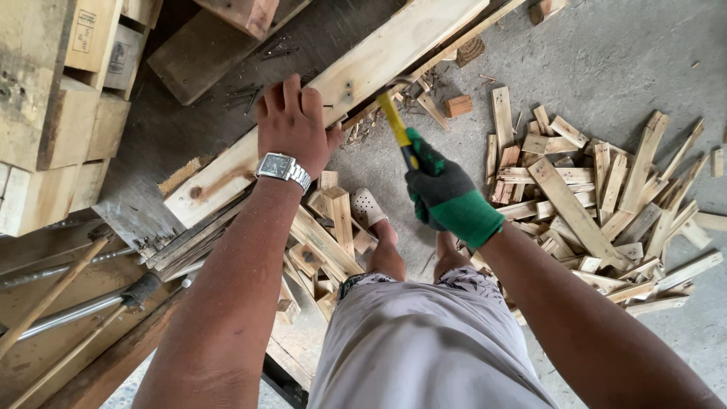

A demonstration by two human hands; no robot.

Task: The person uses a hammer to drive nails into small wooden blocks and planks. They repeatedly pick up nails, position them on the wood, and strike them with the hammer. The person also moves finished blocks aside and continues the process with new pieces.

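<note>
A bare left hand [294, 125] presses flat on a long plank [333, 106] while the gloved right hand [443, 193] grips a hammer [395, 121].

The plank's long axis runs diagonally, from below the left hand up past it to the upper right. The hammer's yellow handle slants up and left from the right fist, its head meeting the plank's edge just beside the left hand. Scrap wood pieces [598, 197] lie heaped right of the glove.

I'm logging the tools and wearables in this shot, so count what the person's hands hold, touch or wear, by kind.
Hammer, yellow handle: 1
Plank under the bare left hand: 1
Wristwatch: 1
Green and black glove on the right hand: 1
Total: 4
</note>
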